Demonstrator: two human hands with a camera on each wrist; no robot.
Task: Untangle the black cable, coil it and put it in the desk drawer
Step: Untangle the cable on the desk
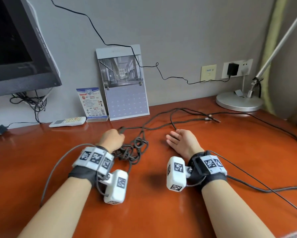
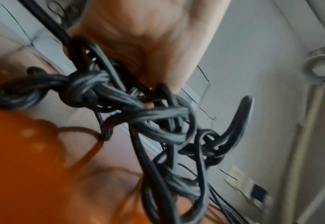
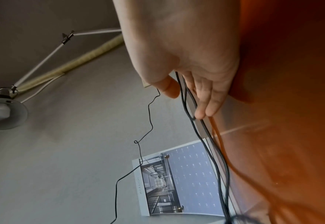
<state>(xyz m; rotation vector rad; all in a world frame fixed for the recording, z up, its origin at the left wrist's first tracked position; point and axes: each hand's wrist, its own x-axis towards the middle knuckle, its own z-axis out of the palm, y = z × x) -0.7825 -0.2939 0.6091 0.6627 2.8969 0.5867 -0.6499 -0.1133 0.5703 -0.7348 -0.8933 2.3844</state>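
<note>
The black cable [image 1: 134, 150] lies on the red-brown desk [image 1: 161, 212] as a knotted tangle between my hands. Long strands run from it toward the back right, ending in plugs [image 1: 211, 117]. My left hand [image 1: 120, 133] is curled on a strand at the tangle's upper left. In the left wrist view the knotted loops [image 2: 119, 98] hang right under that hand [image 2: 138, 37]. My right hand [image 1: 174, 136] rests flat and open to the right of the tangle. Two strands [image 3: 186, 98] pass between its thumb and straight fingers [image 3: 209, 97]. No drawer is in view.
A monitor [image 1: 15, 48] stands at the back left with a remote [image 1: 67, 121] below it. A leaflet stand [image 1: 92, 102] and a calendar [image 1: 125, 83] lean on the wall. A lamp base [image 1: 238, 102] sits back right, under a wall socket with a black adapter [image 1: 232, 69].
</note>
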